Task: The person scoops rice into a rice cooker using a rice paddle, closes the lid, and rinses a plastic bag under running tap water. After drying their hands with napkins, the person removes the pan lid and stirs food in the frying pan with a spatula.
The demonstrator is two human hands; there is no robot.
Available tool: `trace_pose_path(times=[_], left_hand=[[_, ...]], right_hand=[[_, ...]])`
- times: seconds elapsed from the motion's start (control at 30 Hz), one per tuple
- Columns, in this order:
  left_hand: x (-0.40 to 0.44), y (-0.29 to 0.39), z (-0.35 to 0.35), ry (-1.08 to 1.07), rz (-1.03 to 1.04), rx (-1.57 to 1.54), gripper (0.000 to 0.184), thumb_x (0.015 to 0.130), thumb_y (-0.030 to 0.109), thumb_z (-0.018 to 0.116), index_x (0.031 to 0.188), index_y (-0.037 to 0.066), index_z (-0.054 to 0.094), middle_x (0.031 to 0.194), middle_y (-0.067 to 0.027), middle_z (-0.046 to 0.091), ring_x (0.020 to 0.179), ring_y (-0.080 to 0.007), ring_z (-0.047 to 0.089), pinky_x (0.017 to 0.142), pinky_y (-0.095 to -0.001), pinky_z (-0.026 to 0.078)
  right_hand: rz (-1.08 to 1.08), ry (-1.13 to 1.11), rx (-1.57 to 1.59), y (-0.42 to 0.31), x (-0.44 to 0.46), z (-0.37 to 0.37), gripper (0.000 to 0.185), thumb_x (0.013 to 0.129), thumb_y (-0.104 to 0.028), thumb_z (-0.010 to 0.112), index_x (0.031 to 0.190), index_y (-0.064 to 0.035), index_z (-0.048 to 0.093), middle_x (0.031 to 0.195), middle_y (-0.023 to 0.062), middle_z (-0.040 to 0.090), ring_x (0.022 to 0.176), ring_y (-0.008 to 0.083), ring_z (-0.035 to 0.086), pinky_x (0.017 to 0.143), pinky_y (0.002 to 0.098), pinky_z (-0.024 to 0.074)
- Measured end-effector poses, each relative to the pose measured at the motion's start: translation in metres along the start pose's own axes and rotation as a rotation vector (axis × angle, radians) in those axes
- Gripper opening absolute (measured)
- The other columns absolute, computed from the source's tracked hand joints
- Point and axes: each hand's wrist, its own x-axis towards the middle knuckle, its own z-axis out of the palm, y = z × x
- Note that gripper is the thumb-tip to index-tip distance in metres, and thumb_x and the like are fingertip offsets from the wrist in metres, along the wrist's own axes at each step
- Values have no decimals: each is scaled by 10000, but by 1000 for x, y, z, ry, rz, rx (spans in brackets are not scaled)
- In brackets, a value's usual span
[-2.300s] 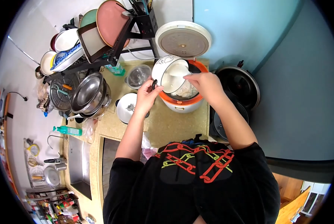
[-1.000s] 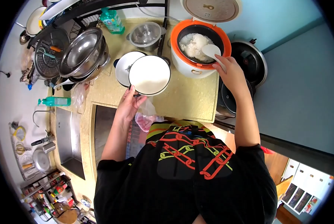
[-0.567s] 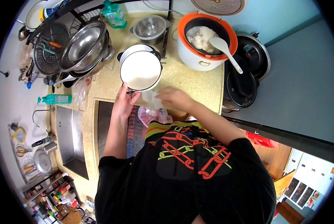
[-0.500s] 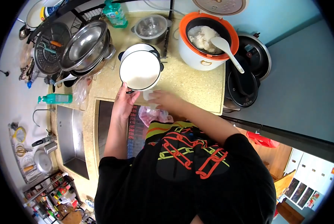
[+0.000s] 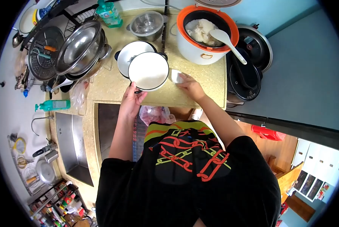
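My left hand (image 5: 131, 99) grips the handle of a white pot with a black rim (image 5: 148, 72), its inside turned up toward the camera. Behind it on the counter is a second white pot (image 5: 128, 51). My right hand (image 5: 192, 87) is closed on a small white piece (image 5: 176, 76), perhaps tissue or plastic, over the counter to the right of the pot. At the back stands the open rice cooker (image 5: 197, 53), with rice (image 5: 202, 31) inside. A white rice paddle (image 5: 230, 42) lies across its orange rim, its handle sticking out to the right.
A lidded glass bowl (image 5: 147, 25) and a green bottle (image 5: 110, 14) stand at the back of the counter (image 5: 169, 96). Stacked metal bowls (image 5: 79, 51) are at the left, beyond the sink (image 5: 73, 151). Black cookware (image 5: 247, 85) stands right of the cooker.
The pot has moved away from over the cooker toward me. My right hand let go of the paddle, reached beside the pot and moved right with the white piece.
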Motion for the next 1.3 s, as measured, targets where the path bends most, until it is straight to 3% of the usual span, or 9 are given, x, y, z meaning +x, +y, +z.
trace_pose_path(times=[0.3,0.4,0.6,0.7,0.83,0.9,0.93,1.03,1.3], left_hand=[[-9,-11,10,-39,-78,56,255,1051,331,594,1063,76,596,1003,-39,664,885,-188,687,830,-306,605],[-14,-10,12,-74,-93,71,269,1061,322,573,1116,60,588,1038,-48,655,878,-187,677,840,-311,604],[-20,-14,21,-164,-163,96,324,1067,305,558,1212,15,564,1061,-66,652,897,-171,679,852,-301,607],[-17,-29,27,-245,-223,114,340,1065,296,560,1222,-6,568,1068,-88,653,910,-166,678,847,-302,612],[2,-68,31,-250,-315,182,372,1059,297,564,1245,-25,563,1079,-105,640,926,-179,669,837,-296,610],[14,-82,32,-263,-331,216,385,1057,300,564,1250,-33,559,1091,-108,631,931,-187,666,830,-292,608],[19,-87,34,-274,-332,232,390,1056,302,565,1251,-36,558,1099,-108,625,934,-193,665,827,-291,607],[34,-101,36,-271,-300,253,430,1054,313,558,1280,-53,546,1125,-119,616,962,-217,661,821,-289,604],[61,-106,50,-224,-253,282,422,1067,322,527,1300,-30,533,1108,-105,611,953,-193,634,891,-322,598]], right_hand=[[153,33,-67,9,-11,1,195,820,-77,755,991,-147,819,1065,91,767,986,293,711,874,380,568],[546,24,122,9,-14,-14,159,856,-53,734,965,-128,822,1002,85,775,933,202,722,833,307,557],[976,424,1258,67,-55,-65,450,966,-61,697,1402,-82,588,1174,39,707,969,142,692,830,285,558],[1054,405,1149,75,-63,-75,443,957,-42,701,1387,-77,598,1172,55,702,960,133,689,801,269,554],[972,341,409,91,-71,-60,355,854,-139,819,1188,-53,737,916,58,756,831,141,707,717,266,541],[881,282,-19,51,-60,-73,277,824,-230,821,1057,-84,788,830,74,761,744,196,712,686,311,543],[622,336,-261,65,-68,-62,258,819,-284,796,1011,-112,798,847,103,754,738,242,707,697,348,544],[769,355,-6,61,-67,-56,269,812,-270,800,1019,-100,792,834,110,742,753,246,699,713,356,538],[708,329,-55,60,-68,-62,250,823,-238,800,1026,-92,789,862,128,694,770,273,683,717,358,529]])
